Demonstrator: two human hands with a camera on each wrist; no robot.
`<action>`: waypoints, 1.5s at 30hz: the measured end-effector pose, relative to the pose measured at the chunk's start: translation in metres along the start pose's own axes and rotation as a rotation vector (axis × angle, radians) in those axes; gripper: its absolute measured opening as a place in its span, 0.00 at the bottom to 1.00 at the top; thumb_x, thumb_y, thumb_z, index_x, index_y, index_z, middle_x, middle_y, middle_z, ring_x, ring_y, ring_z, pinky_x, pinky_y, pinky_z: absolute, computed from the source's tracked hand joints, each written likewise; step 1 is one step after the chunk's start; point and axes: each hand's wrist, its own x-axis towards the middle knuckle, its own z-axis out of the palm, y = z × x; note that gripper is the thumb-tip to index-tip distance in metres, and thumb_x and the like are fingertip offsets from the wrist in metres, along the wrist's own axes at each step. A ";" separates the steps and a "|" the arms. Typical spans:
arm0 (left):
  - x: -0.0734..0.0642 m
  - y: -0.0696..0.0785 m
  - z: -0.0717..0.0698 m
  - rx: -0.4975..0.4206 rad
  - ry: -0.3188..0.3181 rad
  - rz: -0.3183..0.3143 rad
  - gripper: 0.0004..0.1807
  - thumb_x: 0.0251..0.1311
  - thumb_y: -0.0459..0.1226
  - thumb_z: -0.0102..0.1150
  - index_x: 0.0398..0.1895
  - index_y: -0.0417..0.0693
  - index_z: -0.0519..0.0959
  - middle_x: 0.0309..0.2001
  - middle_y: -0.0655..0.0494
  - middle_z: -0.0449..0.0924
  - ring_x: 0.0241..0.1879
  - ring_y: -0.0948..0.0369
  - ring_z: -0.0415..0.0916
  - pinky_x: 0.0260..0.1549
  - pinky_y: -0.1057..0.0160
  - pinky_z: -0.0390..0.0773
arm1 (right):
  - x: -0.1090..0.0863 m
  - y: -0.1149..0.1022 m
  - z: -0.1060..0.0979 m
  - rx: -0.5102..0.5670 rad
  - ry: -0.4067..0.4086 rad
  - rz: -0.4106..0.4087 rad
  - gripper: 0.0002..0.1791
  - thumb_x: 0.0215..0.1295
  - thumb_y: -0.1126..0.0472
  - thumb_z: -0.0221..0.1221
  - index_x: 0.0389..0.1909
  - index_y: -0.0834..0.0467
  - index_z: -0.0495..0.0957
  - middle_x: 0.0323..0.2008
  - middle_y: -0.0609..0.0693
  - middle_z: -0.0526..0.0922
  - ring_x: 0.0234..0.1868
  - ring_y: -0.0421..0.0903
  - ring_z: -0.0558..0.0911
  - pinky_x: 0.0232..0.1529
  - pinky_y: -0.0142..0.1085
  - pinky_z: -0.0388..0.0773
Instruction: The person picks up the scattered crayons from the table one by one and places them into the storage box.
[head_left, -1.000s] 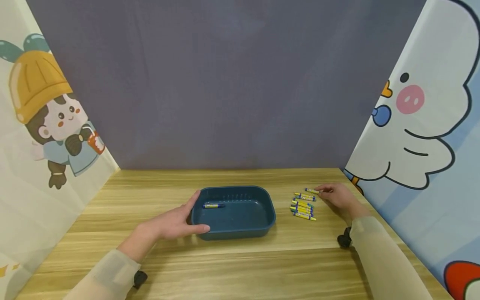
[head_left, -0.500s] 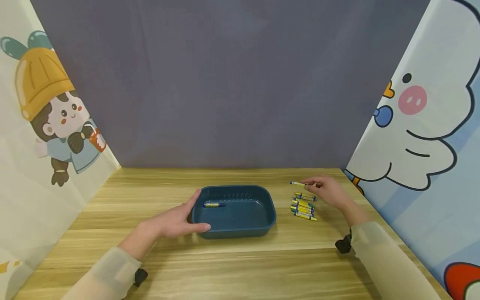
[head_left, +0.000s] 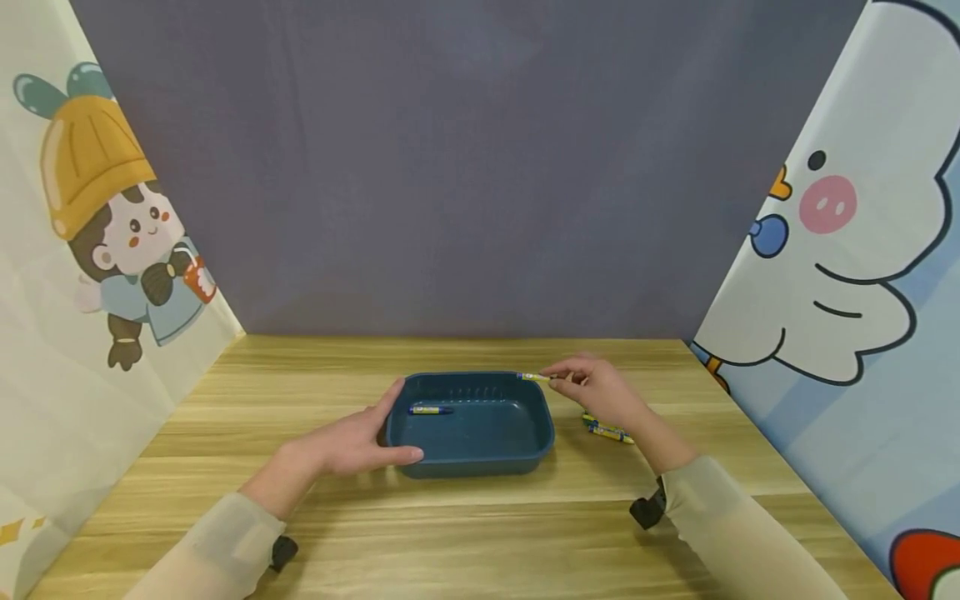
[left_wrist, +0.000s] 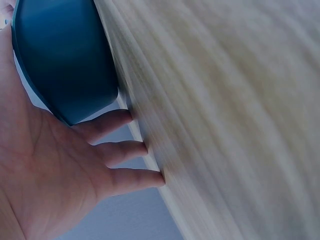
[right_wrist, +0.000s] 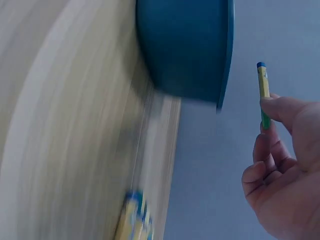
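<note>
A dark blue rectangular plastic bin (head_left: 472,468) sits on the table with one crayon (head_left: 431,410) lying inside. My left hand (head_left: 348,443) spreads around the bin's left end, its thumb over the near rim; in the left wrist view the other fingers (left_wrist: 125,152) extend straight, tips down at the tabletop. Thumb and fingers of my right hand (head_left: 598,392) pinch a yellow-wrapped crayon (right_wrist: 264,85) with a blue end and a green tip. In the head view that crayon overlaps the bin's far right rim; the right wrist view shows it above rim height.
Several more yellow and blue crayons (head_left: 611,433) lie on the wooden table (head_left: 450,542) right of the bin, partly hidden by my right hand and wrist. A grey panel (head_left: 465,167) stands behind, with cartoon-printed walls at both sides.
My right hand has lifted its crayon off the table by the pile and carried it left to the bin's right rim. The left hand stays in place at the bin.
</note>
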 end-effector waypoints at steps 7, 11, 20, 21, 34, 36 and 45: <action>-0.001 0.001 -0.001 0.001 0.001 0.010 0.70 0.66 0.74 0.62 0.92 0.60 0.26 0.84 0.30 0.61 0.79 0.36 0.69 0.75 0.34 0.70 | 0.008 -0.036 0.032 0.032 -0.043 -0.005 0.12 0.79 0.57 0.67 0.58 0.44 0.92 0.51 0.51 0.84 0.40 0.44 0.78 0.37 0.38 0.77; -0.001 0.002 -0.002 0.001 0.004 0.010 0.70 0.66 0.74 0.62 0.92 0.59 0.27 0.85 0.30 0.58 0.81 0.35 0.65 0.76 0.33 0.68 | 0.014 -0.054 0.052 0.041 -0.060 -0.017 0.12 0.80 0.58 0.66 0.57 0.44 0.92 0.49 0.50 0.83 0.39 0.44 0.76 0.38 0.37 0.75; 0.001 0.000 -0.002 -0.022 0.001 0.013 0.70 0.66 0.74 0.62 0.92 0.58 0.28 0.84 0.32 0.60 0.80 0.37 0.67 0.75 0.33 0.70 | 0.028 -0.083 0.094 0.079 -0.086 -0.001 0.11 0.80 0.58 0.66 0.56 0.44 0.92 0.48 0.48 0.82 0.38 0.44 0.75 0.41 0.40 0.76; 0.001 0.000 -0.002 -0.020 -0.001 0.011 0.70 0.66 0.74 0.62 0.92 0.58 0.28 0.85 0.33 0.60 0.81 0.37 0.66 0.75 0.33 0.70 | 0.029 -0.085 0.097 0.080 -0.087 0.002 0.11 0.80 0.58 0.66 0.55 0.44 0.92 0.48 0.48 0.82 0.39 0.44 0.75 0.41 0.39 0.76; 0.002 -0.003 -0.002 -0.027 -0.011 0.004 0.69 0.67 0.74 0.61 0.92 0.59 0.28 0.84 0.33 0.60 0.80 0.38 0.67 0.73 0.33 0.71 | 0.051 -0.101 0.128 0.032 -0.092 -0.011 0.10 0.78 0.59 0.68 0.53 0.45 0.93 0.48 0.49 0.85 0.43 0.42 0.79 0.47 0.40 0.79; 0.002 -0.004 -0.002 -0.031 -0.012 0.005 0.69 0.67 0.74 0.61 0.92 0.60 0.28 0.85 0.33 0.60 0.81 0.37 0.66 0.74 0.33 0.71 | 0.054 -0.102 0.131 0.025 -0.097 -0.015 0.10 0.78 0.59 0.68 0.53 0.46 0.93 0.48 0.49 0.85 0.44 0.43 0.79 0.47 0.41 0.80; 0.001 -0.004 -0.002 -0.033 -0.015 0.019 0.69 0.68 0.73 0.61 0.92 0.57 0.27 0.84 0.31 0.60 0.80 0.37 0.68 0.74 0.33 0.71 | 0.060 -0.099 0.146 -0.095 -0.169 0.010 0.11 0.78 0.59 0.68 0.54 0.46 0.93 0.46 0.47 0.86 0.48 0.45 0.82 0.55 0.46 0.83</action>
